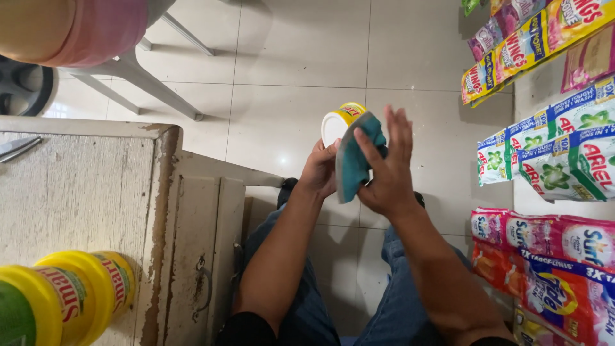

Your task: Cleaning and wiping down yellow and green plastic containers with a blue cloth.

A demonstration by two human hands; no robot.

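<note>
My left hand (318,172) grips a small round tub (339,121) with a white lid and a yellow side, held out over the floor. My right hand (386,168) presses a teal cloth (356,160) against the tub's side, fingers spread over the cloth. Both forearms reach up from my lap; I wear blue jeans.
A worn white wooden cabinet (96,192) stands at the left, with two yellow-lidded jars (70,291) on its top. Strips of detergent sachets (551,154) hang along the right. Metal chair legs (144,80) and someone's pink-clad leg (77,25) are at top left, over a tiled floor.
</note>
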